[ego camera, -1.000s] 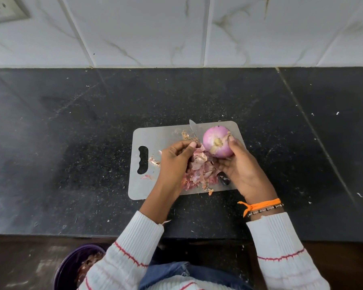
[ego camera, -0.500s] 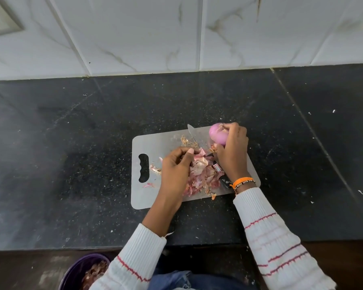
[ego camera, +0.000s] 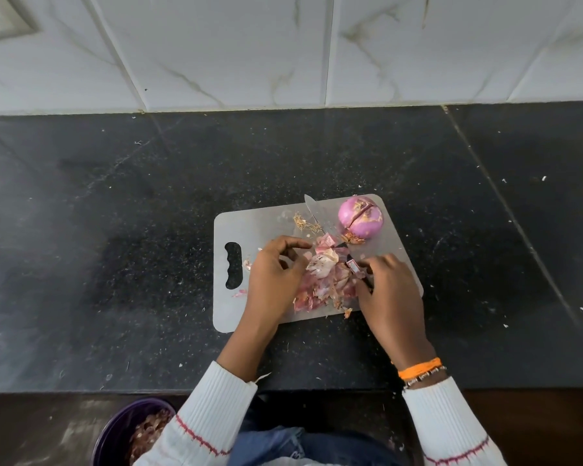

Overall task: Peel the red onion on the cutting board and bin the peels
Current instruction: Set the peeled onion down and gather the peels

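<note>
The peeled red onion point(ego camera: 360, 216) rests alone at the far right corner of the grey cutting board point(ego camera: 266, 223). A heap of pink peels point(ego camera: 327, 277) lies mid-board. My left hand point(ego camera: 273, 274) is cupped against the heap's left side, fingers curled and apart, holding nothing. My right hand point(ego camera: 389, 290) presses on the heap's right side, its fingertips over the black handle of a knife point(ego camera: 317, 213). The blade points away to the left. Whether the right hand grips the handle or the peels is hidden. The purple bin point(ego camera: 115, 428) stands on the floor at lower left, with peels inside.
The board lies on a black stone counter point(ego camera: 115, 247) speckled with scraps. A white tiled wall point(ego camera: 283, 45) rises behind it, with a socket point(ego camera: 0, 18) at top left. A tuft of onion root point(ego camera: 303, 223) lies beside the blade.
My right hand set the onion down at the board's far right corner and came back to the right side of the peels. My left hand stayed at the heap.
</note>
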